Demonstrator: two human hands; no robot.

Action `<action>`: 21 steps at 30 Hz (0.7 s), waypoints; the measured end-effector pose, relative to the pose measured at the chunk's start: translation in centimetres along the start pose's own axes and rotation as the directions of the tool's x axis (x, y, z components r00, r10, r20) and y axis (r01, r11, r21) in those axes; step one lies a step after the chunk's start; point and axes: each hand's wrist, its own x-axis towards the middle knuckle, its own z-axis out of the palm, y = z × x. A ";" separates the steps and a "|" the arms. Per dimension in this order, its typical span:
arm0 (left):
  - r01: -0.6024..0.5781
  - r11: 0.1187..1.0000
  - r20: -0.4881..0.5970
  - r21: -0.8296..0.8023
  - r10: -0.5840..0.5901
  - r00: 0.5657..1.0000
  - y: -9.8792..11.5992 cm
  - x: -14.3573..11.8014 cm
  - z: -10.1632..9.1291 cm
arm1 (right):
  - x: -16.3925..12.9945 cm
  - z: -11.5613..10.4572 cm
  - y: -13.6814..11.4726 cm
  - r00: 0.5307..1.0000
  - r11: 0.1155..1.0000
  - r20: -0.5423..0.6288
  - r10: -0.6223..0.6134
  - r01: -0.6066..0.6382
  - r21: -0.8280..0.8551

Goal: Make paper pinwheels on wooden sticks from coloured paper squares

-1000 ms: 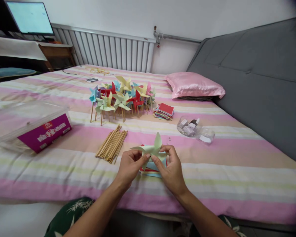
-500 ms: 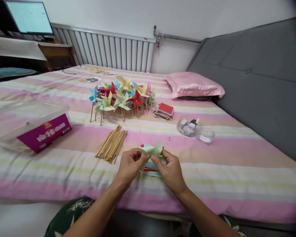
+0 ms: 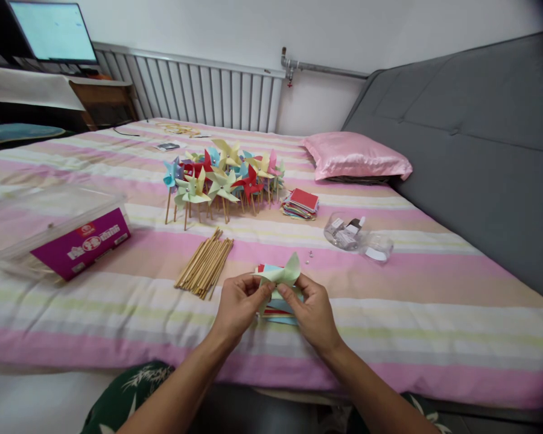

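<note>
Left hand (image 3: 241, 301) and right hand (image 3: 315, 310) | pinching green pinwheel (image 3: 279, 276), fingertips nearly closed, over paper stack (image 3: 279, 313), apparently holding folds down | sticks (image 3: 204, 265) lying left of stack

A pink pillow (image 3: 359, 154) lies beside a grey headboard (image 3: 475, 114) at right; far left, a monitor (image 3: 54, 33) glows near a radiator (image 3: 194, 90).

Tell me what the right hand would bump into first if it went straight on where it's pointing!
The right hand would first push into the pale green paper it's pinching. Just past that, probably the left hand, though depth is hard to judge.
</note>
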 end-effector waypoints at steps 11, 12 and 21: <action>-0.002 1.000 0.009 -0.030 0.002 1.000 0.1 -0.1 0.3 | 0.1 0.0 0.2 0.999 0.997 -0.007 0.045 -0.044 0.067; -0.004 0.999 0.013 -0.039 0.004 1.000 0.2 -0.1 0.3 | 0.1 0.0 0.1 0.999 0.997 -0.007 0.037 -0.036 0.071; 0.053 0.997 0.066 -0.048 -0.050 0.997 0.4 -0.2 0.4 | 0.1 -0.2 -0.2 0.996 0.996 -0.041 0.079 -0.078 0.029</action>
